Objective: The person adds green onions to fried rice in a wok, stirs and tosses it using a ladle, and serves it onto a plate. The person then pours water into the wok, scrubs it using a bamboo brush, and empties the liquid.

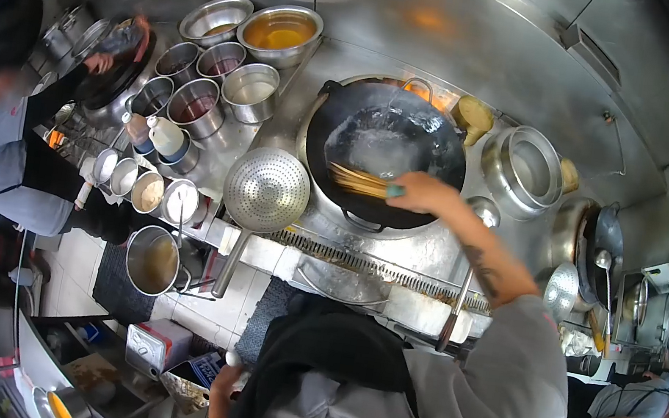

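Observation:
My right hand (422,194) is closed round the green-banded end of a bamboo brush (357,181). The bristles lie inside the near left part of a black wok (444,156), which holds bubbling water, and flames show behind its far rim. Low in the view, my left hand (225,384) is beside my body, its fingers closed round something whitish that I cannot make out. A perforated strainer (267,189) rests left of the wok, and a ladle (484,211) lies to the right of it.
Metal bowls (279,34) and several sauce pots (250,92) stand at the back left. Stacked pots (523,171) sit right of the wok. A tall pot (154,261) is at the lower left. One co-worker (8,155) is at the left, another (633,405) at the far right.

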The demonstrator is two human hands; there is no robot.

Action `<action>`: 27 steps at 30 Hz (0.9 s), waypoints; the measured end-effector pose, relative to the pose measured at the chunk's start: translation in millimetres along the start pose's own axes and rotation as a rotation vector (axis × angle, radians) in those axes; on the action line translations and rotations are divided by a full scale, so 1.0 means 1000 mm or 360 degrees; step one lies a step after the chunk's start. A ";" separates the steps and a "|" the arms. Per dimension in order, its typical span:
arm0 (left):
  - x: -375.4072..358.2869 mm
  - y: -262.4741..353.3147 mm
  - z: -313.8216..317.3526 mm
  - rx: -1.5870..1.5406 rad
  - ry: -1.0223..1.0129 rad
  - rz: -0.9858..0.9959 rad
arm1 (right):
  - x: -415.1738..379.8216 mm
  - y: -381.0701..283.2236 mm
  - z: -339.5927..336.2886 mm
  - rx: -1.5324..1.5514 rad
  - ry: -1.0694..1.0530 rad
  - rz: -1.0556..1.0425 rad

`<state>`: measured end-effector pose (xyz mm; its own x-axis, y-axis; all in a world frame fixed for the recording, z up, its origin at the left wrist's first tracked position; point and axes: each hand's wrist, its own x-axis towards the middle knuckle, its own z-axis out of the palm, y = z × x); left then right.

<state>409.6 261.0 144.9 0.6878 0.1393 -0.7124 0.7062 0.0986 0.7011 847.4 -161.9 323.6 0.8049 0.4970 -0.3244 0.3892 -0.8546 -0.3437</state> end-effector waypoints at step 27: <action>0.053 0.153 0.048 -0.0665 -0.0206 -0.0058 | 0.000 -0.004 0.009 0.0573 -0.0160 0.0274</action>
<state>562.4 236.2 213.3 0.6979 0.0064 -0.7162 0.6201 0.4950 0.6087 841.4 -156.8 317.1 0.7900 0.3785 -0.4823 0.0566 -0.8284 -0.5573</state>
